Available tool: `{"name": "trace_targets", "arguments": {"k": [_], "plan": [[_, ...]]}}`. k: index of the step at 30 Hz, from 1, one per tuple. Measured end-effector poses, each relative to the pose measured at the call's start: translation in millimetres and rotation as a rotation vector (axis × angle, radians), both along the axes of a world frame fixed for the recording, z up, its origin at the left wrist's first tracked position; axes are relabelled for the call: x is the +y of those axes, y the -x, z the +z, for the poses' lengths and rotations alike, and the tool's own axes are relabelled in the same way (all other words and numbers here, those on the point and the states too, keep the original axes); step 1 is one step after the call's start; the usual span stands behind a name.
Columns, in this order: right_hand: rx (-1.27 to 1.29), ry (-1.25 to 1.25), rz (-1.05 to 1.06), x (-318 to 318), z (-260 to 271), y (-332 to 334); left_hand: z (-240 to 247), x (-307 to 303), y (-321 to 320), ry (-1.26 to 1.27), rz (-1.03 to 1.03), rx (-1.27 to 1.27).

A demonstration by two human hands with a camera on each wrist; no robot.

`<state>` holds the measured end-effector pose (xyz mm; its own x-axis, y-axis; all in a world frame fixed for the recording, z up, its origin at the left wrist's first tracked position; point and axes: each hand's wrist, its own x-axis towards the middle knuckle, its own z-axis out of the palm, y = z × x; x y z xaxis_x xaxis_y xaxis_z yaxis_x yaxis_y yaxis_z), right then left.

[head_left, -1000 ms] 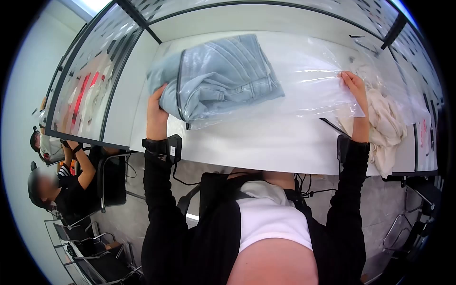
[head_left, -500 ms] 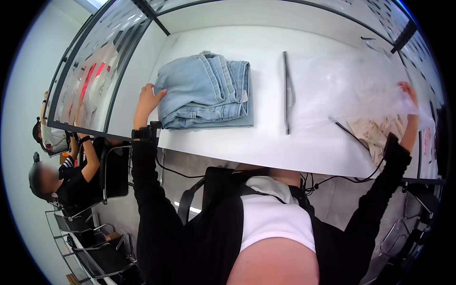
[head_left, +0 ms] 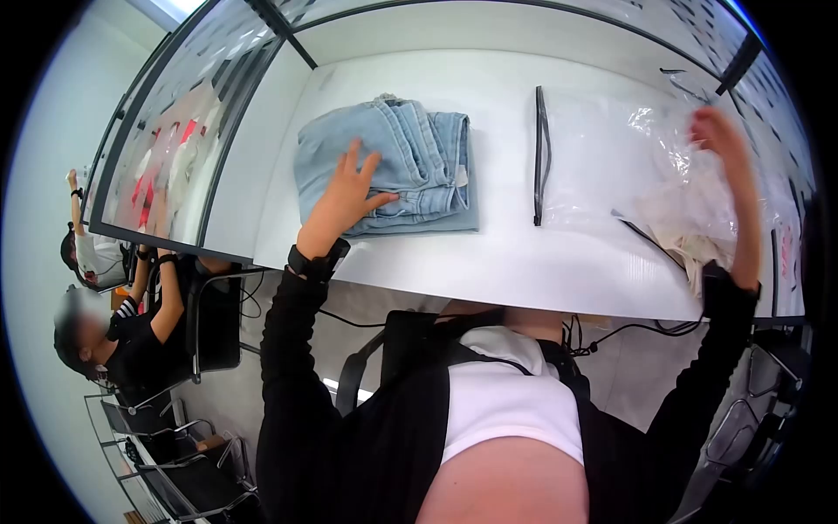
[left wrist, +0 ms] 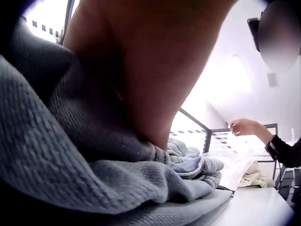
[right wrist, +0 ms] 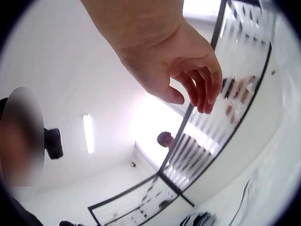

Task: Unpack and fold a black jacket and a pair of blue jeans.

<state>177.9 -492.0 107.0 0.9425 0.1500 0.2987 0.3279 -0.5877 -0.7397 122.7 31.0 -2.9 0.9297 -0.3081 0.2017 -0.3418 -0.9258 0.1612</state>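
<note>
Folded light-blue jeans [head_left: 401, 144] lie on the left part of the white table. My left hand [head_left: 347, 194] rests on them with its fingers spread; in the left wrist view the denim [left wrist: 103, 183] fills the near side. To the right lies a clear plastic bag [head_left: 594, 157], flat, with a dark zip strip [head_left: 539, 157] along its left edge. My right hand [head_left: 720, 135] hovers over the bag's right end, holding nothing. Its fingers hang loosely curled in the right wrist view, where the hand [right wrist: 183, 70] is seen against the ceiling and shelf frame.
Cream cloth [head_left: 694, 249] lies partly beneath the bag on the right, beside another dark strip [head_left: 648, 240]. Dark-framed clear panels [head_left: 166, 166] bound the table's sides. Another person [head_left: 122, 341] sits at the left, near metal chairs [head_left: 214, 323]. Cables hang below the table's front edge.
The jeans, inside the bag one second ago, now lie outside it. The bag went right and was let go by my right hand. My left hand moved from the jeans' left side onto their top.
</note>
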Motion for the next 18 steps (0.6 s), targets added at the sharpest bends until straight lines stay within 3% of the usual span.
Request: {"name": "trace_targets", "arguments": {"k": [2, 3, 5, 7, 9, 11, 14, 17, 18], "plan": [[0.229, 0.078, 0.289, 77, -27, 7, -2, 3, 0, -0.039, -0.057, 0.000], [0.170, 0.223, 0.415, 105, -37, 8, -4, 3, -1, -0.045, -0.066, -0.048], [0.179, 0.340, 0.517, 149, -50, 7, -12, 4, -2, -0.053, -0.082, -0.129], [-0.088, 0.518, 0.626, 179, -81, -6, -15, 5, -4, 0.001, -0.053, -0.124], [0.034, 0.469, 0.667, 215, -69, -1, -18, 4, -3, 0.120, -0.031, -0.152], [-0.090, 0.485, 0.695, 239, -78, -4, -10, 5, 0, 0.286, -0.027, -0.218], [-0.111, 0.413, 0.739, 251, -83, -12, 32, -10, 18, 0.467, 0.427, -0.026], [-0.218, 0.320, 0.714, 249, -72, -8, 25, -11, 12, 1.396, 0.053, -0.163], [-0.272, 0.298, 0.665, 247, -67, -4, 28, -18, 13, 1.629, 0.025, -0.138]]}}
